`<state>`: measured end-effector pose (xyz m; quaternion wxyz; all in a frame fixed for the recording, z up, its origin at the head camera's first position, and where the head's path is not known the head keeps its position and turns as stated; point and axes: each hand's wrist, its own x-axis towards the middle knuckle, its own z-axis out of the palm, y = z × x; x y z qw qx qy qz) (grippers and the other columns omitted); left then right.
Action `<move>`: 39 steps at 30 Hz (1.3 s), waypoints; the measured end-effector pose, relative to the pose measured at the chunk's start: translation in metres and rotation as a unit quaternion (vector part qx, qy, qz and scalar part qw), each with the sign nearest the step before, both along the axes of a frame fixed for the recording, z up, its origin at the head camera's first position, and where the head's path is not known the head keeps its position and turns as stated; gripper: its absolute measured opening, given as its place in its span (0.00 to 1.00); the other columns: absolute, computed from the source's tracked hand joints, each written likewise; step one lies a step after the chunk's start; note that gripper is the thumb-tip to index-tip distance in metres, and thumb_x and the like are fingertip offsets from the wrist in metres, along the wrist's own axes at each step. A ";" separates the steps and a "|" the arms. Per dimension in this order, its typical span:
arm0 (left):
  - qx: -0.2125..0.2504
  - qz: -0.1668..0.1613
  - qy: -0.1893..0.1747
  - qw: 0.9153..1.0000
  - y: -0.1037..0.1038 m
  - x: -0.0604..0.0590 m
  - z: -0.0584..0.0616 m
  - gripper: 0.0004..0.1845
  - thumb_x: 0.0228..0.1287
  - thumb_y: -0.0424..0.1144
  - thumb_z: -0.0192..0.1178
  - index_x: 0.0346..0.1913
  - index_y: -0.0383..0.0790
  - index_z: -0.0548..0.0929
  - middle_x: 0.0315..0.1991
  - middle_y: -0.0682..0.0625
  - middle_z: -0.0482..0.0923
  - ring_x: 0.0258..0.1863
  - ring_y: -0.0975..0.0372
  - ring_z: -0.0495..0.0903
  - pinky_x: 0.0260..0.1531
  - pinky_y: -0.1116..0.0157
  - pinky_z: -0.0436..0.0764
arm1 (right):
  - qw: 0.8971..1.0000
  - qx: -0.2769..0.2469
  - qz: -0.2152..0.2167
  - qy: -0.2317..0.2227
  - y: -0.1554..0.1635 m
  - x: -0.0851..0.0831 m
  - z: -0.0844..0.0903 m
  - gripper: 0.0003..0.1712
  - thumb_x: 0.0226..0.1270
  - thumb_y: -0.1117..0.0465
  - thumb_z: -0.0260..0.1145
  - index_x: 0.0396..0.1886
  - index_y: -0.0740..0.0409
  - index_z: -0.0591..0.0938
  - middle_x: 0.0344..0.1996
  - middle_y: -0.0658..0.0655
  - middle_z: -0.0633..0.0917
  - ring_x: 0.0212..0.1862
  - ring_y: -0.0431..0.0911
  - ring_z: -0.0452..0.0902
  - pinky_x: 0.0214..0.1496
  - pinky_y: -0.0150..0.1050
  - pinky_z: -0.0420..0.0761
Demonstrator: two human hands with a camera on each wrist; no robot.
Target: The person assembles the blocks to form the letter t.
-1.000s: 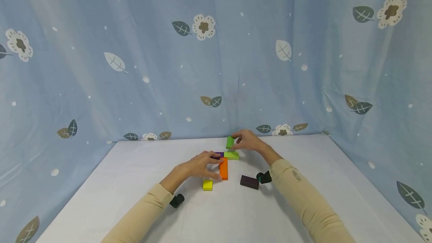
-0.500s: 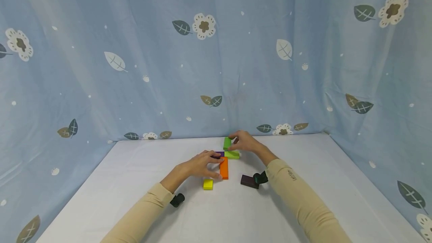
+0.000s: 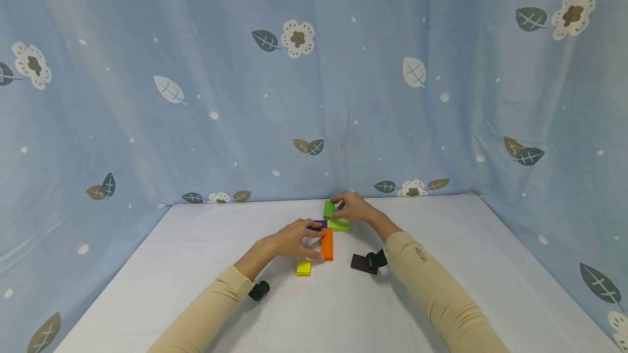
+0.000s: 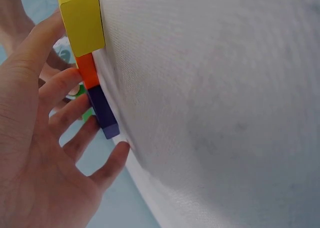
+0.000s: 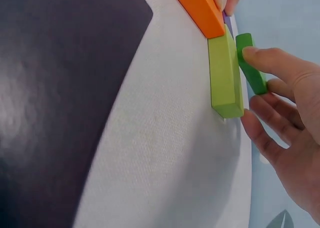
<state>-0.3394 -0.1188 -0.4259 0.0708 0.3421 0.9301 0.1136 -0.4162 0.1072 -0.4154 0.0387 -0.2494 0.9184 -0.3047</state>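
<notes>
In the head view, my right hand (image 3: 357,207) pinches a green block (image 3: 328,210) between thumb and fingers, just behind a lime-green block (image 3: 338,225). The right wrist view shows the thumb on one face of that green block (image 5: 251,63). My left hand (image 3: 289,238) has its fingers spread, touching a purple block (image 3: 322,224) and an orange block (image 3: 327,245). Its thumb lies at the near end of the orange block. The lime-green block meets the purple one end to end, and the orange block extends toward me from their join. The hand partly hides the purple block.
A yellow block (image 3: 303,268) lies left of the orange block's near end. A dark brown block (image 3: 362,263) lies nearer on the right, partly behind the black wrist camera (image 3: 376,259). The white table (image 3: 304,320) ends at a blue patterned curtain (image 3: 235,97).
My right hand has shifted slightly left with the green block, bringing it behind the join of the purple and lime-green blocks. The left hand stays in place.
</notes>
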 end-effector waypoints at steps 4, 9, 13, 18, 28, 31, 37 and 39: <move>0.001 -0.004 0.002 1.000 0.001 0.000 0.000 0.40 0.45 0.70 0.57 0.62 0.57 0.69 0.66 0.54 0.61 0.65 0.56 0.58 0.62 0.49 0.63 | 1.000 0.000 0.000 -0.004 -0.001 0.001 -0.001 0.32 0.50 0.55 0.71 0.56 0.62 0.75 0.51 0.59 0.79 0.49 0.52 0.78 0.47 0.39 0.80; 0.003 -0.012 0.009 1.000 0.001 0.001 0.001 0.40 0.45 0.70 0.56 0.62 0.55 0.69 0.66 0.53 0.61 0.64 0.57 0.59 0.62 0.49 0.63 | 1.000 0.010 0.001 0.007 -0.001 0.000 -0.003 0.32 0.50 0.55 0.70 0.56 0.62 0.75 0.51 0.59 0.79 0.48 0.52 0.78 0.46 0.38 0.80; 0.000 -0.013 0.010 1.000 0.001 0.000 0.000 0.41 0.45 0.71 0.56 0.62 0.55 0.68 0.66 0.54 0.61 0.64 0.57 0.59 0.62 0.50 0.63 | 1.000 0.011 0.000 -0.002 -0.002 -0.001 -0.004 0.33 0.50 0.54 0.71 0.57 0.61 0.75 0.51 0.59 0.78 0.49 0.52 0.78 0.46 0.37 0.80; 0.000 -0.010 0.006 1.000 0.001 0.000 0.000 0.40 0.45 0.71 0.56 0.62 0.56 0.68 0.67 0.56 0.60 0.64 0.58 0.59 0.62 0.51 0.64 | 1.000 0.006 -0.001 -0.020 -0.002 -0.002 -0.005 0.33 0.49 0.52 0.71 0.56 0.57 0.75 0.52 0.56 0.78 0.49 0.51 0.77 0.47 0.38 0.80; 0.003 -0.009 0.003 1.000 0.000 0.000 0.001 0.40 0.45 0.71 0.55 0.62 0.57 0.68 0.67 0.57 0.60 0.64 0.58 0.59 0.61 0.51 0.65 | 0.999 0.003 0.007 -0.031 -0.001 -0.004 -0.009 0.32 0.52 0.52 0.70 0.57 0.57 0.75 0.54 0.54 0.78 0.49 0.49 0.78 0.49 0.39 0.79; 0.004 -0.012 0.005 1.000 0.000 0.000 0.001 0.40 0.46 0.70 0.55 0.62 0.57 0.68 0.67 0.56 0.60 0.64 0.58 0.59 0.61 0.50 0.65 | 0.999 0.003 0.015 -0.033 -0.002 -0.004 -0.008 0.31 0.53 0.53 0.69 0.57 0.58 0.75 0.55 0.55 0.78 0.49 0.50 0.78 0.49 0.40 0.79; 0.012 -0.017 0.007 1.000 -0.001 0.000 0.001 0.39 0.47 0.69 0.56 0.62 0.56 0.69 0.66 0.55 0.61 0.63 0.57 0.60 0.60 0.49 0.65 | 0.999 0.006 0.021 -0.040 -0.002 -0.003 -0.007 0.31 0.54 0.53 0.68 0.58 0.58 0.74 0.56 0.56 0.77 0.50 0.50 0.78 0.50 0.40 0.79; 0.012 -0.018 0.006 1.000 -0.001 0.000 0.000 0.39 0.47 0.69 0.56 0.62 0.55 0.69 0.66 0.55 0.61 0.63 0.57 0.60 0.60 0.50 0.65 | 0.999 0.007 0.022 -0.042 -0.002 -0.004 -0.008 0.31 0.55 0.53 0.68 0.58 0.58 0.74 0.56 0.56 0.76 0.50 0.50 0.78 0.50 0.40 0.79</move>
